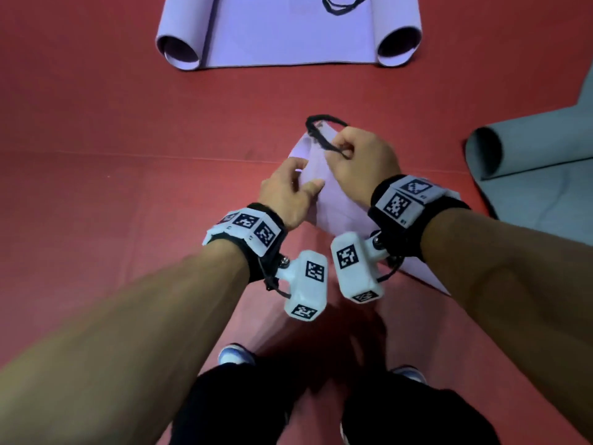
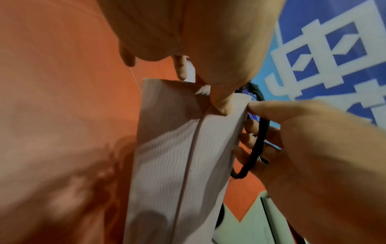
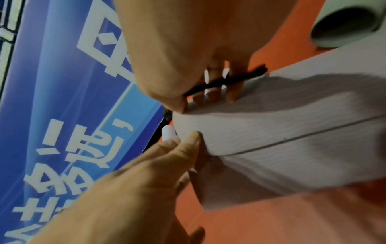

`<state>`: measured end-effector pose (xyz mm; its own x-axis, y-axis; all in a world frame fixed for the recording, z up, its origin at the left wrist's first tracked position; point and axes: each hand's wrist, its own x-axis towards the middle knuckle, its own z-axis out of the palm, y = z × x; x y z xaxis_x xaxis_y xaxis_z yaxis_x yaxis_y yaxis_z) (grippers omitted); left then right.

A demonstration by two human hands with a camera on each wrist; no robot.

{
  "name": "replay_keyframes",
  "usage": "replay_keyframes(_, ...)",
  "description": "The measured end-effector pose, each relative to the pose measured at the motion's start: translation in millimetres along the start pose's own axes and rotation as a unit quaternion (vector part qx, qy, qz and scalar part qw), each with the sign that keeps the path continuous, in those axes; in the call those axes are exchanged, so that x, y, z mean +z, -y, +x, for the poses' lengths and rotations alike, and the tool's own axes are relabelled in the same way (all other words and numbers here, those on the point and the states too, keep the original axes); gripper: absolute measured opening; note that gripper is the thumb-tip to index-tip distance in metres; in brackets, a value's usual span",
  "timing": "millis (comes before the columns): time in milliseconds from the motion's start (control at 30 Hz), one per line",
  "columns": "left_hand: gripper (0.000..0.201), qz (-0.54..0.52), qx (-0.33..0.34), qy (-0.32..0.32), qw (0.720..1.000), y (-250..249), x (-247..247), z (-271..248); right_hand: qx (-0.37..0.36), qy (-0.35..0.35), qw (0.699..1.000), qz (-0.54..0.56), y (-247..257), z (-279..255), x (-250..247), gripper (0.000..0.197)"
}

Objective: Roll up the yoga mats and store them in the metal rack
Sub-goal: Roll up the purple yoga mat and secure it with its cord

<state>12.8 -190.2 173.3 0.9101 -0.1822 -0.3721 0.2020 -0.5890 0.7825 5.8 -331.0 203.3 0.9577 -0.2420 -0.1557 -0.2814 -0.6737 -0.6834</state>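
— Red floor (image 1: 96, 123) is all around. Where is the rolled purple mat (image 1: 340, 203)?

— It is up off the floor, between both hands.

— What does the left hand (image 1: 285, 194) do?

— Its fingers curl around the mat near the top end.

— And the right hand (image 1: 362, 159)?

— It pinches a black band (image 1: 321, 123) at that end. Another purple mat (image 1: 288, 30) and a grey mat (image 1: 529, 162) lie on the floor, half rolled.
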Motion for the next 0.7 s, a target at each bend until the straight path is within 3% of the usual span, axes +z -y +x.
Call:
replay_keyframes(100, 0.038, 0.086, 0.071, 0.019, 0.994, -64.5, -16.0, -33.0, -0.001, -0.041, 0.999, -0.003, 23.0, -26.4, -59.9, 0.007)
replay_keyframes(167, 0.041, 0.114, 0.109, 0.029, 0.987, -99.9, -22.0, -48.4, -0.028, -0.032, 0.998, -0.035, 33.8, -39.5, -99.0, 0.02)
replay_keyframes(267, 0.04, 0.144, 0.168, 0.05, 0.974, -147.9, -37.7, -61.9, -0.039, -0.05, 0.995, -0.072, 51.6, -50.8, -152.6, 0.023)
replay_keyframes(333, 0.036, 0.186, 0.221, 0.094, 0.953, -172.3, -47.0, -72.2, -0.039, -0.088, 0.994, -0.046, 57.5, -54.3, -181.4, 0.022)
replay_keyframes(400, 0.031, 0.23, 0.284, 0.114, 0.924, -182.8, -50.3, -84.2, 0.01, -0.097, 0.995, -0.024, 63.0, -53.9, -208.0, 0.016)
replay_keyframes(500, 0.047, 0.292, 0.267, 0.125, 0.91, -189.6, -48.4, -103.2, 0.11, -0.101, 0.988, -0.028, 57.8, -46.0, -244.0, 0.021)
replay_keyframes(567, 0.045, 0.288, 0.252, 0.194, 0.903, -194.5, -51.6, -113.6, 0.14, -0.092, 0.985, -0.04, 51.0, -42.5, -257.1, 0.023)
replay_keyframes(634, 0.041, 0.247, 0.236, 0.281, 0.897, -194.5, -46.1, -122.1, 0.13, -0.041, 0.988, -0.074, 47.6, -42.2, -261.1, 0.022)
replay_keyframes(700, 0.047, 0.214, 0.207, 0.351, 0.888, -195.2, -43.0, -122.1, 0.072, 0.061, 0.989, -0.117, 50.7, -45.8, -256.8, 0.02)
